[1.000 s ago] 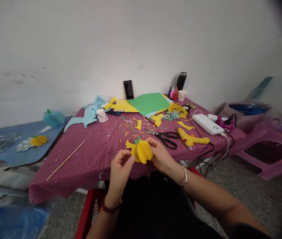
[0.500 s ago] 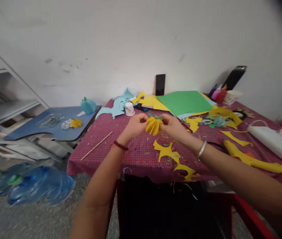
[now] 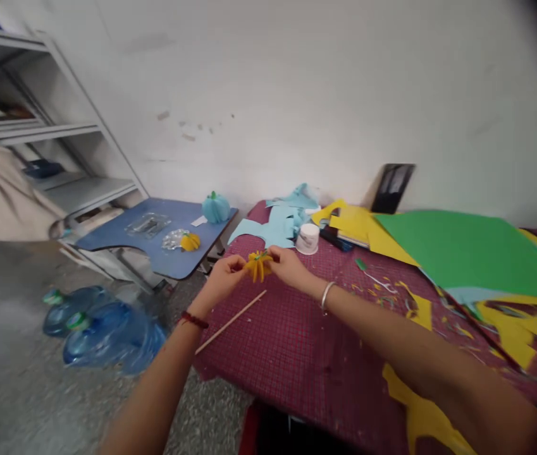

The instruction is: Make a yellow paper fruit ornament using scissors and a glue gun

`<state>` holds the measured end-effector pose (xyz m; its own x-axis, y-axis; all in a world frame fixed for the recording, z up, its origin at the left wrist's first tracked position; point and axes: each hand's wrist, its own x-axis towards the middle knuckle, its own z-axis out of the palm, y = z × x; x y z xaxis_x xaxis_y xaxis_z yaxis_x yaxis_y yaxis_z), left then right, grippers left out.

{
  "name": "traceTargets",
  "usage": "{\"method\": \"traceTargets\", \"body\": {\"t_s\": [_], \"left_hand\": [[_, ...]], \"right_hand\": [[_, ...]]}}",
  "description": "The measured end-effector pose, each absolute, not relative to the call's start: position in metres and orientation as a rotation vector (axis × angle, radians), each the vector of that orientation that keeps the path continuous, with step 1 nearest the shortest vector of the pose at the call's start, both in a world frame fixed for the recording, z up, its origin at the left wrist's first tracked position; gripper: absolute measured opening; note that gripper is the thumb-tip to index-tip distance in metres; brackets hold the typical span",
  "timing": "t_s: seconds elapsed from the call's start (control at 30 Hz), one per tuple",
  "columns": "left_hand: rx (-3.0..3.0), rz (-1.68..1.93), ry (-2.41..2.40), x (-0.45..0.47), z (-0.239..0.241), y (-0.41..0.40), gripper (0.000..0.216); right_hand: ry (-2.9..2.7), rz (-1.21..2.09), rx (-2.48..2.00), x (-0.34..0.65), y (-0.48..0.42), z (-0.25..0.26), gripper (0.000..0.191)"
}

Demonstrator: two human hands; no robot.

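Between my two hands hangs a small yellow paper pumpkin [image 3: 259, 268] with green bits on top, held above the checked tablecloth. My left hand [image 3: 226, 273] pinches its left side. On the opposite side, my right hand [image 3: 290, 268] grips it with bent fingers. Below it a thin wooden stick [image 3: 231, 322] lies slantwise on the cloth. On the blue side table [image 3: 121, 221] sit a light-blue paper pumpkin [image 3: 216, 208] and another yellow paper pumpkin [image 3: 190, 241], beside some crumpled clear plastic [image 3: 172, 239].
A white paper cup [image 3: 307, 239] stands near light-blue paper scraps [image 3: 272, 224]. A green sheet [image 3: 477, 246] and yellow paper cover the right. A dark phone [image 3: 392, 188] leans on the wall. Large blue water bottles [image 3: 107, 335] lie on the floor, below a grey shelf [image 3: 78, 129].
My view has turned left, and both hands have carried the yellow paper pumpkin toward the table's left end, over the stick. A beige cloth-like thing has come into view at far left.
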<state>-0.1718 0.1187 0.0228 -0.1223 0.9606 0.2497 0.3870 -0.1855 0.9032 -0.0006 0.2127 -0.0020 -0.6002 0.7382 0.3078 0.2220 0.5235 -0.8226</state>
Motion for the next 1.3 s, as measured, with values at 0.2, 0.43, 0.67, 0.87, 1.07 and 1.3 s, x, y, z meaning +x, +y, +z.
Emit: {"method": "traceTargets", "body": {"t_s": [0.2, 0.43, 0.67, 0.87, 1.07, 1.3], "left_hand": [[1.496, 1.280, 1.585, -0.190, 0.004, 0.108, 0.019], [1.423, 1.273, 1.603, -0.196, -0.016, 0.107, 0.013], [1.327, 1.401, 1.640, -0.204, -0.021, 0.098, 0.008], [1.252, 1.472, 1.705, -0.203, -0.018, 0.097, 0.011], [1.276, 1.386, 1.666, -0.201, -0.014, 0.097, 0.014], [1.374, 1.283, 1.685, -0.201, 0.002, 0.102, 0.007]], "right_hand": [[-2.206, 1.053, -0.703, -0.017, 0.208, -0.013, 0.011], [-2.265, 1.072, -0.735, -0.012, 0.208, -0.019, 0.020], [-2.258, 1.125, -0.739, -0.004, 0.209, -0.020, 0.021], [-2.259, 1.159, -0.699, -0.001, 0.210, -0.016, 0.025], [-2.264, 1.185, -0.660, -0.004, 0.211, -0.015, 0.013], [-2.176, 1.353, -0.726, -0.010, 0.207, -0.008, 0.015]]}}
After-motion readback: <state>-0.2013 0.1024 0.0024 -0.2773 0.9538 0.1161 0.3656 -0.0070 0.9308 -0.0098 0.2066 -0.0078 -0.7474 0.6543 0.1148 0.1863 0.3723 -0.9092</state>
